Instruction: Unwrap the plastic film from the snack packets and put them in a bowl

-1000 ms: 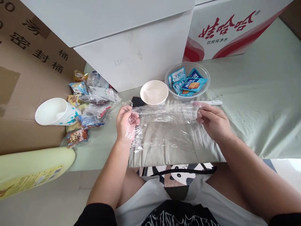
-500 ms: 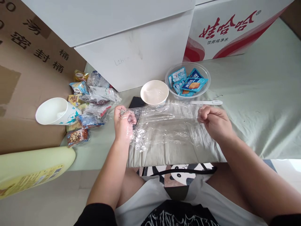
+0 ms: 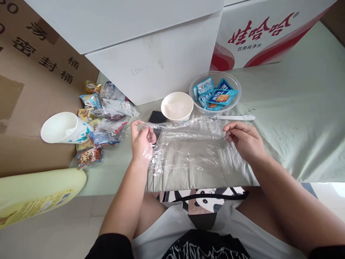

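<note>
A sheet of clear plastic film [image 3: 185, 154] hangs stretched between my two hands, low over the cloth. My left hand [image 3: 141, 140] is closed on its left end, with some film lying over the fingers and wrist. At the right end, my right hand [image 3: 244, 138] pinches the film between thumb and fingertips. Just beyond the film's upper edge stands a white paper bowl [image 3: 178, 106], with something clear and film-like inside. A dark phone [image 3: 157, 117] lies left of that bowl, partly covered by the film and my left hand.
A clear round tub [image 3: 237, 104] of blue snack packets [image 3: 219, 97] sits behind, with a white handled tool [image 3: 238, 117] before it. Several wrapped snacks [image 3: 107, 115] and a tilted paper cup [image 3: 64, 127] lie left. Boxes [image 3: 161, 61] wall the back.
My right hand has shifted slightly left and its fingers have loosened from a fist to a pinch. The film's upper edge has slackened and bunched. My left hand stays nearly in place.
</note>
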Demonstrator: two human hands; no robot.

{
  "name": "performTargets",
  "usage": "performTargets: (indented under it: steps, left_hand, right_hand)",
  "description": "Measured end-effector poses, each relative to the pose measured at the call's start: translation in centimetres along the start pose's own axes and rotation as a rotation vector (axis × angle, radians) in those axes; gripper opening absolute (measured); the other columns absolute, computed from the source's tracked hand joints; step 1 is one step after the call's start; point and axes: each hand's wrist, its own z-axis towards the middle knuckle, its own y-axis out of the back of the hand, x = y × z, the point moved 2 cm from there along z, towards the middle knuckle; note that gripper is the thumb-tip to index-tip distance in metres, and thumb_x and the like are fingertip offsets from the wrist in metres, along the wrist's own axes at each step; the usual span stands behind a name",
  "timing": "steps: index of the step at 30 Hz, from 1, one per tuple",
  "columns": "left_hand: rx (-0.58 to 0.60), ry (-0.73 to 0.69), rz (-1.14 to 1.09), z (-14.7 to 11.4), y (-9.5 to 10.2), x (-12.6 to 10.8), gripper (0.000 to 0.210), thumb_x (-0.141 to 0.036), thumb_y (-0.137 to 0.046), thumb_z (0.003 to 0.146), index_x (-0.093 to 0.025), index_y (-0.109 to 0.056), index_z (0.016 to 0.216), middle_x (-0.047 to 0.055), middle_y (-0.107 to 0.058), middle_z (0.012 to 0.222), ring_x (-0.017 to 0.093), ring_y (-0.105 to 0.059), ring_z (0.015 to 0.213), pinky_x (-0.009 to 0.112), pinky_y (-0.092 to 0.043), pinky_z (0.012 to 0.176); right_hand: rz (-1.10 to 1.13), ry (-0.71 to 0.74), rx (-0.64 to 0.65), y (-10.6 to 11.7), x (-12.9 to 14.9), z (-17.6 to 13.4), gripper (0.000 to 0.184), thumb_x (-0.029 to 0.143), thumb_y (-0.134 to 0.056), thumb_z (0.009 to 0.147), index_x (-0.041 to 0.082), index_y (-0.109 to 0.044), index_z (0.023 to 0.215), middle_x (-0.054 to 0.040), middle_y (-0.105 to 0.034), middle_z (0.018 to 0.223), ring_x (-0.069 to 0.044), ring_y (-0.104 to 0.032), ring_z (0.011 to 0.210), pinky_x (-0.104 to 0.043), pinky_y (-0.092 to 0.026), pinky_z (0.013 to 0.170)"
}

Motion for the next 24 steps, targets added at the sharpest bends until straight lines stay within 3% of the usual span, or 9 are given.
performTargets:
  steps: [5,9,12,20,24]
  left_hand:
    - [-0.05,-0.191,-0.044,-0.3,0.07,-0.46,0.051,-0.018,-0.077,0.071,-0.027,-0.029,0.087,-0.01,-0.06,0.068,0.003,-0.04,0.042,0.016,-0.024,0.041]
    - [-0.009,-0.195,0.01,-0.48,-0.02,-0.52,0.054,-0.029,-0.081,0.073,-0.024,-0.028,0.077,-0.004,-0.066,0.073,0.002,-0.035,0.041,0.016,-0.023,0.04]
    - [-0.023,-0.213,0.014,-0.49,-0.06,-0.43,0.052,-0.026,-0.081,0.071,-0.022,-0.029,0.07,-0.003,-0.065,0.072,0.002,-0.036,0.042,0.016,-0.025,0.04]
    - [-0.011,-0.315,-0.016,-0.52,-0.37,-0.06,0.019,-0.011,-0.069,0.061,-0.017,-0.053,0.053,-0.005,-0.049,0.058,0.002,-0.038,0.042,0.016,-0.028,0.041]
    - [-0.03,-0.223,-0.014,-0.42,-0.38,0.17,0.008,-0.022,-0.075,0.07,-0.02,-0.068,0.074,-0.004,-0.054,0.062,0.003,-0.038,0.041,0.017,-0.029,0.04]
  right_hand:
    - [-0.013,0.005,0.016,-0.06,-0.1,-0.06,0.01,0.029,-0.061,0.072,0.021,-0.068,0.073,0.0014,-0.052,0.055,-0.013,-0.047,0.054,-0.03,-0.034,0.055]
    - [-0.025,0.02,0.022,-0.1,-0.16,-0.08,0.01,0.03,-0.061,0.073,0.022,-0.067,0.073,0.0014,-0.052,0.055,-0.013,-0.046,0.054,-0.031,-0.033,0.055]
    - [-0.029,0.014,0.017,-0.16,-0.13,-0.09,0.01,0.03,-0.061,0.073,0.022,-0.067,0.073,0.0014,-0.051,0.055,-0.014,-0.046,0.054,-0.031,-0.032,0.056]
    - [-0.033,-0.005,0.027,-0.37,-0.1,-0.2,0.011,0.028,-0.059,0.073,0.021,-0.068,0.072,0.001,-0.052,0.056,-0.013,-0.047,0.055,-0.03,-0.034,0.056]
    - [-0.054,-0.001,0.032,-0.33,-0.24,-0.23,0.011,0.028,-0.059,0.074,0.021,-0.068,0.073,0.0012,-0.052,0.056,-0.014,-0.047,0.055,-0.03,-0.034,0.056]
